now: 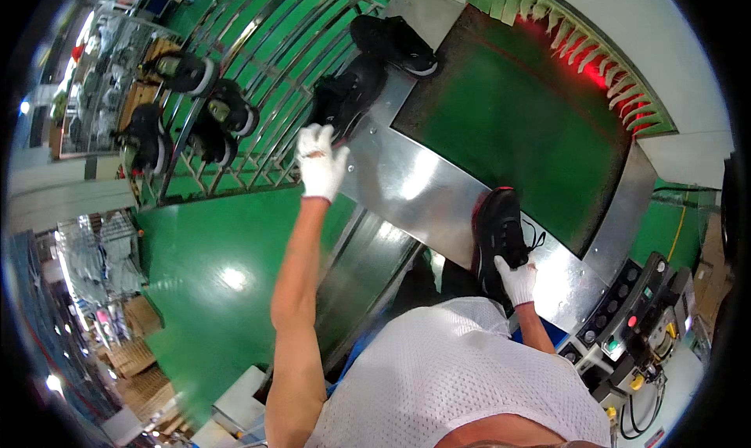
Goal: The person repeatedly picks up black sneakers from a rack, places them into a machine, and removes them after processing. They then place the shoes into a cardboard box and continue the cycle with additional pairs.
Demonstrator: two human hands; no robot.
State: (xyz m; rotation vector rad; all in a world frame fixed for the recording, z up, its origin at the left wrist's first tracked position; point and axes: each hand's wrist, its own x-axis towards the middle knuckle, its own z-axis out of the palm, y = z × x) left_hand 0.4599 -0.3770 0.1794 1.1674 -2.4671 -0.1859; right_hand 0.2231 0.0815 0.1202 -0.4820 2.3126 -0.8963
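On metal surface (383, 166) beside green belt (508, 120), held black sneaker (494, 229) by its collar in closed right grip (516, 279), with left grip (319, 166) half-open, apparently empty near another sneaker (344, 96), and perhaps risked a belt snag through loose laces (540, 239).

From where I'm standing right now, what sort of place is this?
Probably a shoe factory floor: dark shoes sit on a metal rack, and a green belt leads to a red-lit strip curtain.
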